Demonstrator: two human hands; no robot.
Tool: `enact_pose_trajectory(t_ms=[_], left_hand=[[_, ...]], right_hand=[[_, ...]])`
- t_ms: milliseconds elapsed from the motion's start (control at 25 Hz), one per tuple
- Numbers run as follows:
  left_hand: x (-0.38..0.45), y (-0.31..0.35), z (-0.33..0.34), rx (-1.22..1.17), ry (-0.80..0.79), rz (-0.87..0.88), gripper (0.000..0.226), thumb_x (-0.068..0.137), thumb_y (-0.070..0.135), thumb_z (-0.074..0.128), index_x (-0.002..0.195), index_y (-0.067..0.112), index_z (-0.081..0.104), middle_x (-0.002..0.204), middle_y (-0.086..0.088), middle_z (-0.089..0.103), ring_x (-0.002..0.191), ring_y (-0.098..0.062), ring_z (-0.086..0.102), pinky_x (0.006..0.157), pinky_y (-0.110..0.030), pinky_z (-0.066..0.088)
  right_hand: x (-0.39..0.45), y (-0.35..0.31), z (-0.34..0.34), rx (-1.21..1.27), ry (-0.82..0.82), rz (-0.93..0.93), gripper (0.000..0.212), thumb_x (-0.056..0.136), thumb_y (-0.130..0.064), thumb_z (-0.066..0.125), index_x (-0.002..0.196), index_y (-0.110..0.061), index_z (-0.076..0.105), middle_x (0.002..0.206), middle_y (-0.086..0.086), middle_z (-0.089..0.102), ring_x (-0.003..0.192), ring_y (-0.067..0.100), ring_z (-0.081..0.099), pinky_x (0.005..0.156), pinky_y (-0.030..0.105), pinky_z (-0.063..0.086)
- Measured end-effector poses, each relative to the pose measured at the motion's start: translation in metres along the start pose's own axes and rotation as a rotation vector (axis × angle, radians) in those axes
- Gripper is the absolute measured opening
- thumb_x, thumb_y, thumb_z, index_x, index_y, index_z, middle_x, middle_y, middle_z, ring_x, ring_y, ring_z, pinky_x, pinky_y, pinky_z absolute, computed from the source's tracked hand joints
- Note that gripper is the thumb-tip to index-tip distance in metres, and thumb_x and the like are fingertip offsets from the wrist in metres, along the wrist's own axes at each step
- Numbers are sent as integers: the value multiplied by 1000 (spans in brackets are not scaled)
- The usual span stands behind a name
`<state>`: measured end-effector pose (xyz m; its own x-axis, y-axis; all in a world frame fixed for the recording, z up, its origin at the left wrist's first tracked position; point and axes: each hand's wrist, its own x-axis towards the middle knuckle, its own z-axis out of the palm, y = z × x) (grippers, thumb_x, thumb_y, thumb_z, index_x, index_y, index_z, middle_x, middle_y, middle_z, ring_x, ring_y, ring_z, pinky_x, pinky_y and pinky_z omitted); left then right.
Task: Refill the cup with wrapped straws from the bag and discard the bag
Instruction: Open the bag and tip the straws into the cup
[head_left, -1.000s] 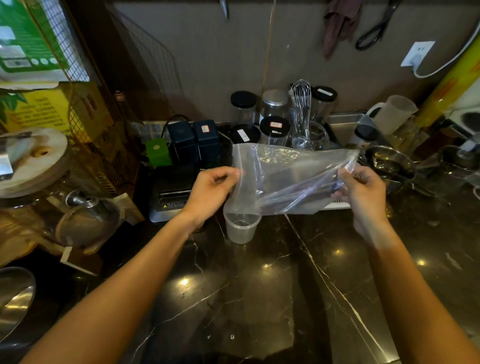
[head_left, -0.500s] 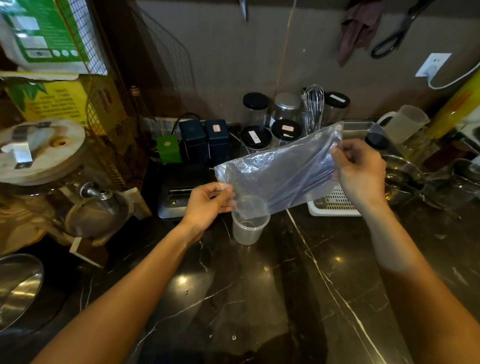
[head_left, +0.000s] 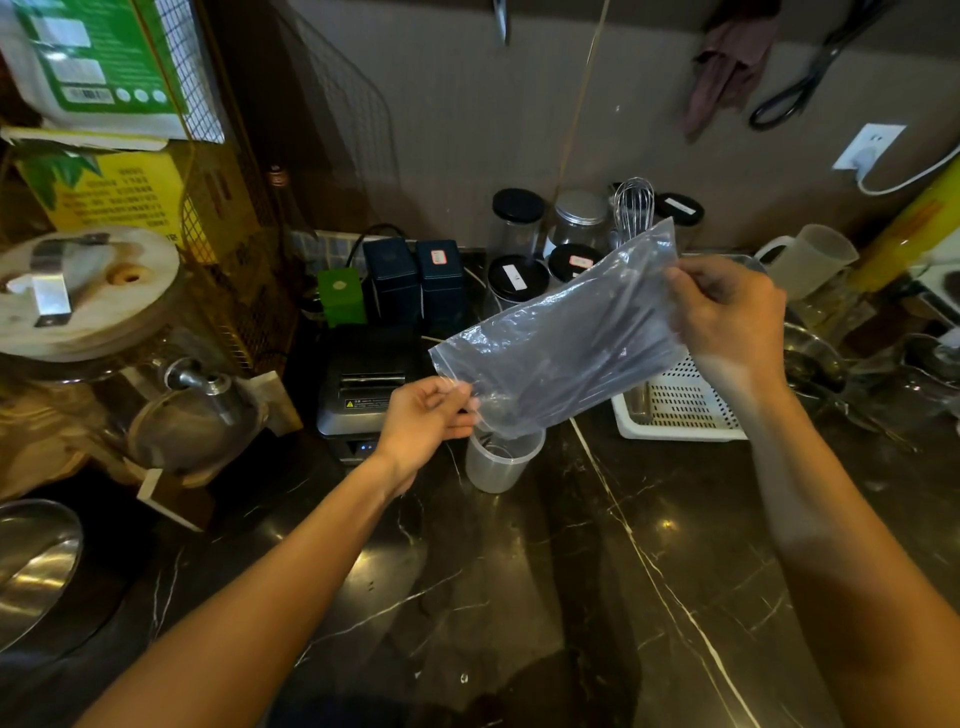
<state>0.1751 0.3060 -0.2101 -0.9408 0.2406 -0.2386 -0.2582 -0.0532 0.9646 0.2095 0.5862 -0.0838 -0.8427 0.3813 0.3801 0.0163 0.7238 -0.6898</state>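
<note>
No label reads clearly from here. My left hand (head_left: 426, 415) pinches the clear plastic bag's (head_left: 561, 348) low corner over the translucent plastic cup (head_left: 496, 462); my right hand (head_left: 727, 317) grips its raised end, tilted steeper than before.

Both arms reach forward; left hand (head_left: 423, 415) low, fingers pinched; right hand (head_left: 730, 317) raised higher and farther right, fingers curled in a grip.

It looked like a drinks-shop kitchen: a dark marble counter (head_left: 519, 597) held labelled jars (head_left: 519, 278), a whisk (head_left: 634, 205) and a receipt printer (head_left: 366, 389) at centre.
</note>
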Motion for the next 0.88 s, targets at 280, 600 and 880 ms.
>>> enact_pose_trajectory(t_ms=[280, 600, 880], left_hand=[[2, -6, 4, 4, -4, -1, 23, 101, 19, 62, 103, -2, 71, 102, -17, 78, 90, -25, 77, 82, -33, 65], [-6, -13, -2, 1, -55, -13, 22, 102, 22, 60, 102, 4, 72, 104, -12, 80, 93, -27, 79, 84, -35, 64], [-8, -23, -5, -27, 21, -77, 22, 102, 23, 60, 100, 5, 72, 103, -13, 80, 96, -30, 79, 85, -38, 64]], right_hand=[[4, -31, -6, 24, 28, -126, 14, 103, -33, 61, 110, -32, 73, 91, 3, 76, 80, 28, 72, 71, 57, 60], [10, -53, 1, -60, 20, -279, 28, 105, -36, 57, 116, -21, 77, 100, -10, 75, 89, 13, 72, 80, 46, 60], [11, -64, 11, -49, -123, -259, 23, 105, -22, 60, 120, -13, 76, 99, 1, 77, 85, 6, 71, 78, 26, 60]])
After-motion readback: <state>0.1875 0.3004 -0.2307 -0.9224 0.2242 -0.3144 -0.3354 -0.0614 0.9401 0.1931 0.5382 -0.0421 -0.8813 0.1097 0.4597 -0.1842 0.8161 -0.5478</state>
